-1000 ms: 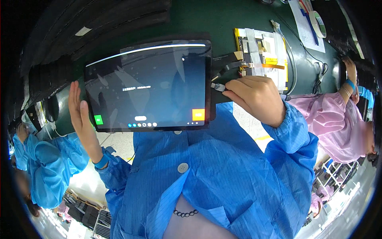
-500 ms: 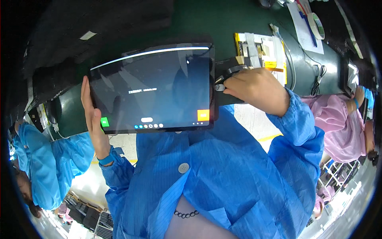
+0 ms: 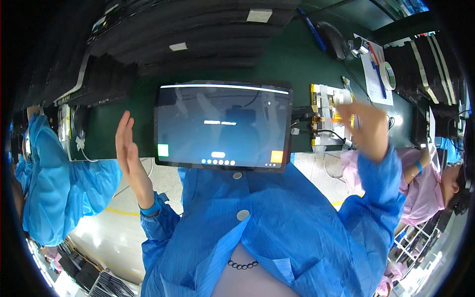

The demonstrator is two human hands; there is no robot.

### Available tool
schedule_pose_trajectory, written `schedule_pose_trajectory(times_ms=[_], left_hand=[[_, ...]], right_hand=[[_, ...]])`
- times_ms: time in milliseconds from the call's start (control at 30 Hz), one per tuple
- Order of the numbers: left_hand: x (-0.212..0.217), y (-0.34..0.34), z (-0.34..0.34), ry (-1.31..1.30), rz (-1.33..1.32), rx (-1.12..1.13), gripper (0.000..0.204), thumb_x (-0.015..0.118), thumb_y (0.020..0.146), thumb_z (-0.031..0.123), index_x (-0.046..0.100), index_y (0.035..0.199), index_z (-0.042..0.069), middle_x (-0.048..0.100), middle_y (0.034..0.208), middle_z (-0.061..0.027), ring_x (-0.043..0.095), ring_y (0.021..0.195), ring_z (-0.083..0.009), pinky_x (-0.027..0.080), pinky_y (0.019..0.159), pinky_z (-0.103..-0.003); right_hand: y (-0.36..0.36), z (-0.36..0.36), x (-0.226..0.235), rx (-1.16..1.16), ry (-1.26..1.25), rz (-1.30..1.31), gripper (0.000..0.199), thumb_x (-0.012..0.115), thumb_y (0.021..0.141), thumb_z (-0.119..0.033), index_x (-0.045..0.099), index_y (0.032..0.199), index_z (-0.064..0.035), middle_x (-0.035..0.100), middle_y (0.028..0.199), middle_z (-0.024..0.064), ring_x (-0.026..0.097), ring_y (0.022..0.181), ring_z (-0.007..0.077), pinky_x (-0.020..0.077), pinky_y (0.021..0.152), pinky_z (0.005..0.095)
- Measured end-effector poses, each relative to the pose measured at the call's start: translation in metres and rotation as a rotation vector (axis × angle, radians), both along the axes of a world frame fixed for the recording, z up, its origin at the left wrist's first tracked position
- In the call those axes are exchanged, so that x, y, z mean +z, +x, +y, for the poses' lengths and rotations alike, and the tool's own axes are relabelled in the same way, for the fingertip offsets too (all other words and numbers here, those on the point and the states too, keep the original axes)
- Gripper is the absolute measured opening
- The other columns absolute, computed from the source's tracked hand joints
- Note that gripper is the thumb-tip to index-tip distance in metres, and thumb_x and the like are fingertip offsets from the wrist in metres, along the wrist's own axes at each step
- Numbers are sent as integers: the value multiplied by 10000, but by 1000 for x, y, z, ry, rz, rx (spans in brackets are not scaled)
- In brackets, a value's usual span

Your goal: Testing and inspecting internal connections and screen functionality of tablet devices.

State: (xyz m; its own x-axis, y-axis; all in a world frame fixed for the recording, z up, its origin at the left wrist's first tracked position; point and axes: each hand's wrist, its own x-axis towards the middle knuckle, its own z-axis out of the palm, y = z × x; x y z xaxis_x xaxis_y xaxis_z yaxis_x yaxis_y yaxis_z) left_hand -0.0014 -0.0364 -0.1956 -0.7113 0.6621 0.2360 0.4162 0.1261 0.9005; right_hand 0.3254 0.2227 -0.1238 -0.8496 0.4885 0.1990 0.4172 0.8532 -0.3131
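Observation:
A tablet (image 3: 222, 131) with its dark screen lit lies near the front edge of the green bench. White cable plugs (image 3: 295, 131) sit at its right edge, joined by black leads to a taped circuit-board assembly (image 3: 336, 96) with yellow sides. My left hand (image 3: 129, 153) is raised beside the tablet's left edge, apart from it, fingers stretched out and nothing in them. Over the right side of the board assembly is my right hand (image 3: 368, 129), off the tablet; motion smears its fingers, so whether they hold anything does not show.
Black foam-like trays (image 3: 198, 34) are stacked along the back. Toward the far right lie a computer mouse (image 3: 332, 42), a blue pen (image 3: 312, 29), a paper sheet (image 3: 371, 74) and a tape roll (image 3: 388, 75). People in light blue (image 3: 69, 188) and pink (image 3: 425, 198) sit on either side.
My left hand has let go of the tablet, which now rests on the bench. My right hand has left the plug at its edge and moved right. The view has shifted.

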Motion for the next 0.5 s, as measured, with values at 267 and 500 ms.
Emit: schedule_pose_trajectory(times_ms=[267,500], left_hand=[[103,42,8,741,-461,-510,761,444,884,481,211,1388,-39,451,1289,-264,406,1250,-340,225,1085,-419],[97,18,25,738,-373,-654,733,486,862,463,282,1357,-37,417,1313,-261,402,1246,-348,223,1076,-455]], right_hand=[[-37,181,-62,-199,249,25,499,609,850,-312,455,1289,-132,538,1171,211,564,1037,352,466,868,405],[-35,180,-89,-275,187,-92,484,611,851,-327,467,1278,-152,573,1135,186,615,928,331,524,766,379]])
